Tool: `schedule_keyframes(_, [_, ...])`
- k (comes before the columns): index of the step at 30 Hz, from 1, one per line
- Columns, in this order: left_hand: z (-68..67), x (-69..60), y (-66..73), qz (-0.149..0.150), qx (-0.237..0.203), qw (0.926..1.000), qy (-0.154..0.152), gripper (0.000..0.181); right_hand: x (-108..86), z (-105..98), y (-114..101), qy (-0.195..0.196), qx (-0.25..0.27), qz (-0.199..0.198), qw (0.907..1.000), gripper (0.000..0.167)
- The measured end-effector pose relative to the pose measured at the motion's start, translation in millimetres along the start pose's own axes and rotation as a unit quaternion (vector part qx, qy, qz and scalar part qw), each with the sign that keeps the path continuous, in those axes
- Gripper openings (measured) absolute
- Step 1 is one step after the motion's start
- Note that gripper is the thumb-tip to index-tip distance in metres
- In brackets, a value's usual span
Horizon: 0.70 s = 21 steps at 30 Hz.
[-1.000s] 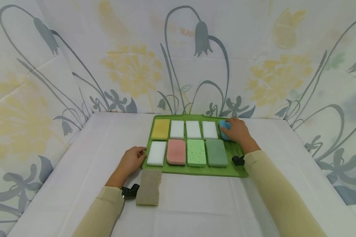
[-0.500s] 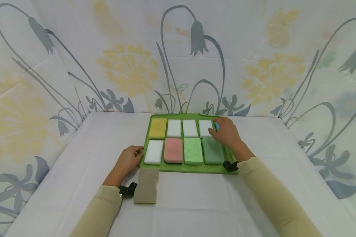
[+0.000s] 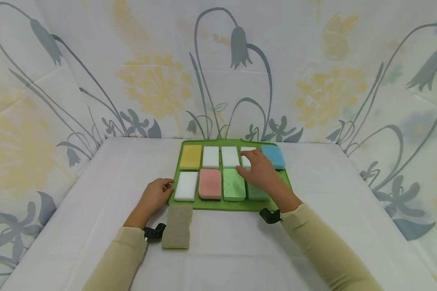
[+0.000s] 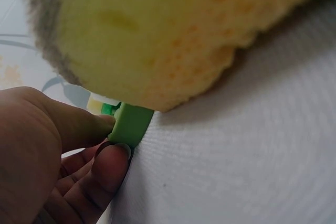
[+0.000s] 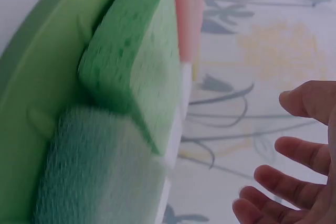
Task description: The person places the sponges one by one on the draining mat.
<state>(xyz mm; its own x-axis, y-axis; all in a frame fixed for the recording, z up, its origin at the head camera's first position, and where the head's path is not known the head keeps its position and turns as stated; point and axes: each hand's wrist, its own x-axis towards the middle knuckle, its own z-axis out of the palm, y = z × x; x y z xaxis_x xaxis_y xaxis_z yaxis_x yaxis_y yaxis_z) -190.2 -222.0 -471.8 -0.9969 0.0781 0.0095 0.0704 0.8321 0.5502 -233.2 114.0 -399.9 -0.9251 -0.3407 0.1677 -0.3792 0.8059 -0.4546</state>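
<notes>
My left hand [image 3: 155, 197] pinches the left edge of a green tray [image 3: 218, 205] between thumb and finger, which the left wrist view shows close up at the green rim [image 4: 131, 124]. Over the tray hovers my right hand [image 3: 260, 169], holding nothing, its fingers spread apart in the right wrist view. Beneath and around it lie a light green speckled sponge [image 3: 234, 184], a darker green sponge [image 3: 256, 193], partly covered, and a white sponge [image 3: 246, 159], also partly covered. A blue sponge [image 3: 273, 157] lies in the tray's far right corner.
Also on the tray are a yellow sponge [image 3: 191, 157], a pink sponge [image 3: 210, 184] and several white ones. A grey-topped sponge [image 3: 177, 226] with a yellow underside lies on the white cloth before the tray, beside my left wrist. A flower-patterned cloth [image 3: 218, 81] hangs behind.
My right hand has let go of the blue sponge and moved left over the tray, leaving that sponge in the far right corner. The left hand stays at the tray's edge.
</notes>
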Motion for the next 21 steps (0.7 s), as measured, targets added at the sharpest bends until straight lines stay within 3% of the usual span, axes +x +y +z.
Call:
schedule_keyframes(11, [-0.5,-0.8,4.4,0.002,0.0,1.0,-0.006,0.039,-17.1,12.6,-38.7,-0.021,0.035,-0.032,0.9987,0.05])
schedule_keyframes(21, [-0.7,-0.1,1.5,0.003,0.009,1.0,-0.001,0.038,-26.2,38.4,-75.1,-0.073,0.05,-0.066,0.9939,0.048])
